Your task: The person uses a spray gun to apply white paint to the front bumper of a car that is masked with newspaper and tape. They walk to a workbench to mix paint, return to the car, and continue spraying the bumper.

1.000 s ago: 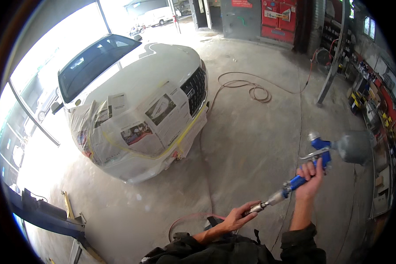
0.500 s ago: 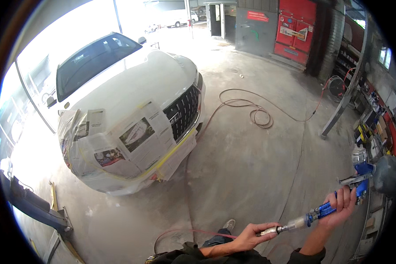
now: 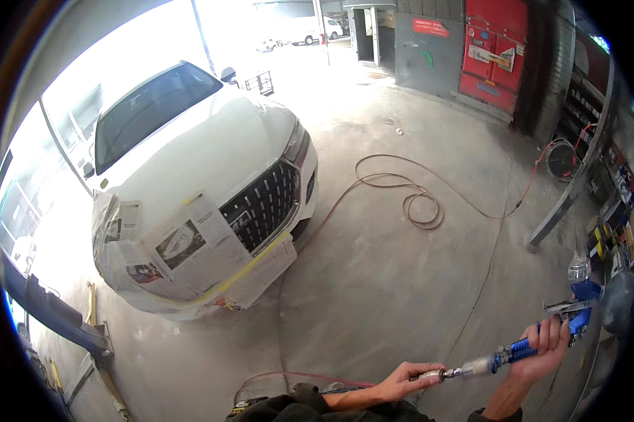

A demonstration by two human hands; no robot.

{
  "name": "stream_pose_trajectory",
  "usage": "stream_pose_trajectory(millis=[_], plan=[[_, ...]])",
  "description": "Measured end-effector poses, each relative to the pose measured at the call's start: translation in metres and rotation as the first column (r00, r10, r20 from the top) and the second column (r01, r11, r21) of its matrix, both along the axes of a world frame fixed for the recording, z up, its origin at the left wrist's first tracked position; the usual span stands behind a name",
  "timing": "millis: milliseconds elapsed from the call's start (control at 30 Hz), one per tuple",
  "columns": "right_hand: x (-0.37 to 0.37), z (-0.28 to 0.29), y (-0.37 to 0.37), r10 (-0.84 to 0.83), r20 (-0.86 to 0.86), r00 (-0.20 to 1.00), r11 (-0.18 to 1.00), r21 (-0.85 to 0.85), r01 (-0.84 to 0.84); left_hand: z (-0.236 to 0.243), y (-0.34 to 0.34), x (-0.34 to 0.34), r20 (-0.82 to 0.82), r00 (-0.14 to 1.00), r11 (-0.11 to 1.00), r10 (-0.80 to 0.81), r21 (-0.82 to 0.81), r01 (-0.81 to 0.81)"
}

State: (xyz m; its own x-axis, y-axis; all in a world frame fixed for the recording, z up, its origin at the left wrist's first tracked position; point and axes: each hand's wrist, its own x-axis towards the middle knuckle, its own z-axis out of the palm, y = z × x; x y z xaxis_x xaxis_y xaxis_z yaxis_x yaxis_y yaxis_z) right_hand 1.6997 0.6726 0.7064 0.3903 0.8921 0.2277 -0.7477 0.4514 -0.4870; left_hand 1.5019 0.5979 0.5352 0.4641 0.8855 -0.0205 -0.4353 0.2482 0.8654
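My right hand (image 3: 546,349) is wrapped round the handle of a blue spray gun (image 3: 583,292), which carries a small clear cup (image 3: 579,267) on top. A clear inline air filter (image 3: 477,366) extends from the bottom of the handle. My left hand (image 3: 405,380) pinches the metal hose coupling (image 3: 433,375) at the filter's end. The coupling and the filter fitting meet; whether they are locked I cannot tell. A reddish air hose (image 3: 303,376) runs along the floor behind my left forearm. Ahead on the left stands a white car (image 3: 211,133), its front corner covered with newspaper masking (image 3: 208,243) and yellow tape.
More hose (image 3: 401,184) lies looped on the concrete floor, leading to a reel (image 3: 562,160) by a slanting post (image 3: 570,200). Cluttered shelves line the right side, near a grey rounded object (image 3: 621,304). A lift arm (image 3: 64,320) sits at the lower left, and a red cabinet (image 3: 495,56) at the back.
My view has shifted, so the car's grille sits farther left and the looped hose lower. My shoe has left the view. Both hands keep their grips on the coupling and spray gun.
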Motion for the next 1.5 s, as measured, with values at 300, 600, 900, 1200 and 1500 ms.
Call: stream_pose_trajectory(millis=[300,600,900,1200,1500], plan=[[0.236,-0.049,0.181,0.088,0.358,0.929,0.996,-0.046,-0.077,-0.075,0.202,0.176,-0.388,0.875,0.949,0.292,0.005,-0.314],[0.371,-0.13,0.312,0.183,0.745,0.641,0.786,-0.502,0.36,-0.195,0.34,0.206,-0.784,0.498,0.773,0.371,-0.036,-0.633],[0.493,-0.218,0.453,0.289,0.866,0.408,0.702,-0.481,0.526,-0.333,0.512,0.247,-0.982,0.102,0.945,-0.161,-0.183,-0.272],[0.541,-0.213,0.607,0.251,0.837,0.486,0.556,-0.536,0.636,-0.308,0.855,0.351,-0.949,0.181,0.931,-0.259,-0.295,-0.215],[0.592,-0.258,0.858,0.321,0.827,0.461,0.708,-0.533,0.463,-0.133,1.226,0.486,-0.154,0.915,0.879,0.373,-0.255,-0.402]])
